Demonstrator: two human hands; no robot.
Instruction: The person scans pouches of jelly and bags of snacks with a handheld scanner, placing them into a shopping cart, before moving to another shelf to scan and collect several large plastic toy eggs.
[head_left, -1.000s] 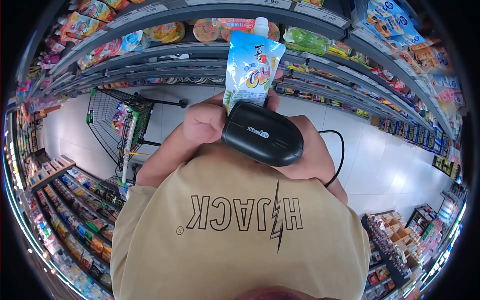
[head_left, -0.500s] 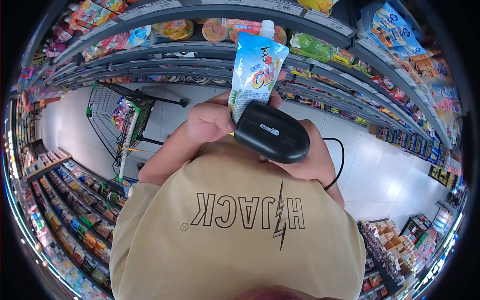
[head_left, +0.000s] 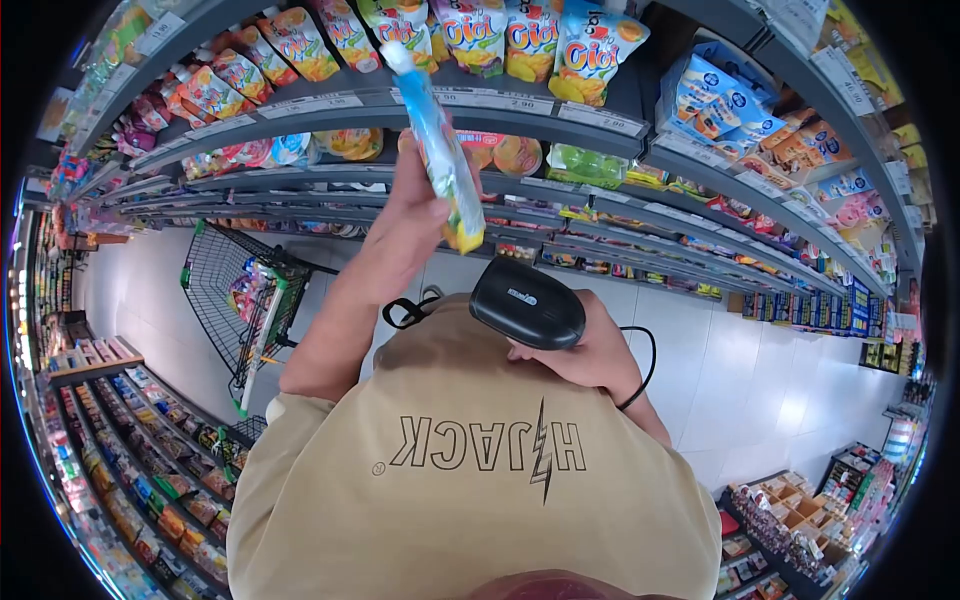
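Note:
Raised toward the shelf, my left hand (head_left: 405,215) is closed around a blue spouted jelly drink pouch (head_left: 438,140), seen nearly edge-on with its white cap up. Nearer my chest, my right hand (head_left: 592,345) grips a black corded barcode scanner (head_left: 527,305), whose body hides part of the fingers. The scanner is apart from the pouch. Beyond the pouch, similar Cici pouches (head_left: 470,35) stand in a row on the shelf. A price strip (head_left: 490,100) with labels runs along the shelf's front edge.
Lower shelves (head_left: 680,208) carry many packaged snacks. On the left, a green-and-black shopping cart (head_left: 235,290) stands on the pale tiled floor (head_left: 720,345). Another goods rack (head_left: 150,450) is at lower left. The scanner's cable (head_left: 652,360) loops beside my right arm.
My left hand has moved the pouch up and left, away from the scanner, and turned it edge-on. The scanner has dropped slightly. More of the upper shelf is in view.

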